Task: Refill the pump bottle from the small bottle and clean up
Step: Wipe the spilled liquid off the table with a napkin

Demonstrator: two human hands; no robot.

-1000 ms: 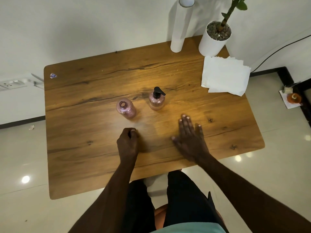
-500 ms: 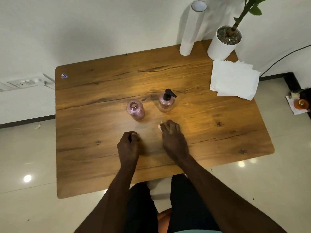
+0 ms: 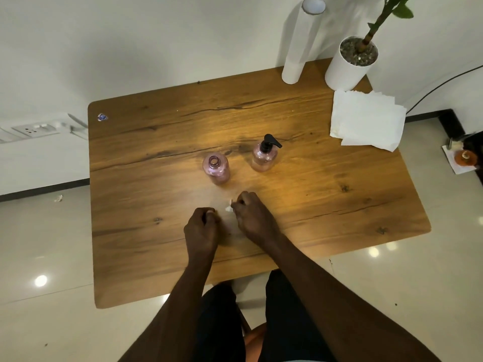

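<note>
Two pinkish clear bottles stand upright mid-table: the small bottle (image 3: 216, 169), its neck open with no cap on it, and to its right the pump bottle (image 3: 263, 158) with a black pump head. My left hand (image 3: 201, 230) rests on the wooden table (image 3: 146, 194) as a closed fist in front of the small bottle; whether anything is inside it is hidden. My right hand (image 3: 253, 218) sits just right of it, fingers curled on a small white tissue wad (image 3: 228, 208) pressed to the tabletop. Neither hand touches a bottle.
A stack of white paper tissues (image 3: 367, 125) lies at the table's back right. Behind it stand a white plant pot (image 3: 346, 67) and a tall white paper roll (image 3: 300, 48) against the wall. My legs are below the table's near edge.
My right hand was flat and open to the right; it has slid left and curled onto the white wad, ending close beside my left fist. The left hand and both bottles stayed put.
</note>
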